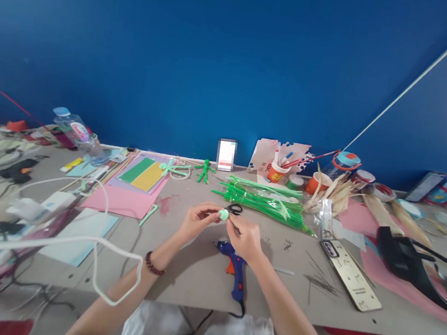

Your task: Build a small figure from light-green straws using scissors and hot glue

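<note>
Between my two hands, over the middle of the table, is a small pale green coiled ball [223,214], seemingly of fuzzy pipe cleaner. My left hand [201,220] pinches it from the left with thumb and forefinger. My right hand [244,237] is closed at its right side; whether its fingertips grip the ball or a thin piece beside it, I cannot tell. Black scissors [235,209] lie just behind the hands. Below my right hand rests a blue hot glue gun [238,271] with an orange trigger. A green pipe-cleaner figure [205,171] stands farther back.
Bundles of green pipe cleaners [264,200] in clear wrapping lie behind the hands. At right are a phone [350,276] and a black stand-like object [410,264]. Pink paper [123,199] lies left, and a white cable [117,247] loops above my left forearm. A blue wall [202,68] rises behind.
</note>
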A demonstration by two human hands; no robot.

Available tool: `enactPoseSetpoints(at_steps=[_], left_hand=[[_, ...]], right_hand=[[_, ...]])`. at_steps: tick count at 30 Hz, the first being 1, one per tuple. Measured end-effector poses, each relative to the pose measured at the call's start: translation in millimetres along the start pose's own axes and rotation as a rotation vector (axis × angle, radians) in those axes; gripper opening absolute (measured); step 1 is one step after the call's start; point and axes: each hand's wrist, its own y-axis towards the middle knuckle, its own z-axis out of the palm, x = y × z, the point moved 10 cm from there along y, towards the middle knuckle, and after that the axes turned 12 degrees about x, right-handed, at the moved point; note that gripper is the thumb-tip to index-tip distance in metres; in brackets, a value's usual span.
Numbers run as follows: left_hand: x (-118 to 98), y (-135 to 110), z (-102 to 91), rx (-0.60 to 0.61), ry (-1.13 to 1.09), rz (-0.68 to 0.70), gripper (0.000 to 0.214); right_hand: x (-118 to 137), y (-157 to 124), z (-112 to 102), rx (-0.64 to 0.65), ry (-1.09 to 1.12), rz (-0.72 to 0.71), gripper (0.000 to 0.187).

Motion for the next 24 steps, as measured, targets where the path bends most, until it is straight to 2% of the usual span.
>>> enactPoseSetpoints(at_steps=[4,9,15,21,24], left_hand=[[-0.5,-0.2,0.0,-0.011,0.025,0.004,0.026],[8.2,0.4,-0.3,-0.036,-0.005,-0.079,0.026],[9.1,0.0,1.7,-0.024,0.005,-0.089,0.028],[-1.0,-1.9,2.4,0.022,0.002,-0.019,0.023],[-5.4,-2.2,1.0,0.029,0.020,0.011,0.022]], right_hand=[[-2.9,1.9,1.2,0.015,0.076,0.004,0.026],[1.4,4.3,3.1,0.047,0.164,-0.052,0.024],[-3.8,2.4,-1.5,-0.003,0.172,0.017,0.022],[-3.7,3.4,-0.3,0.038,0.302,0.042,0.023],[-0.3,3.9,-1.9,0.042,0.303,0.011,0.024]])
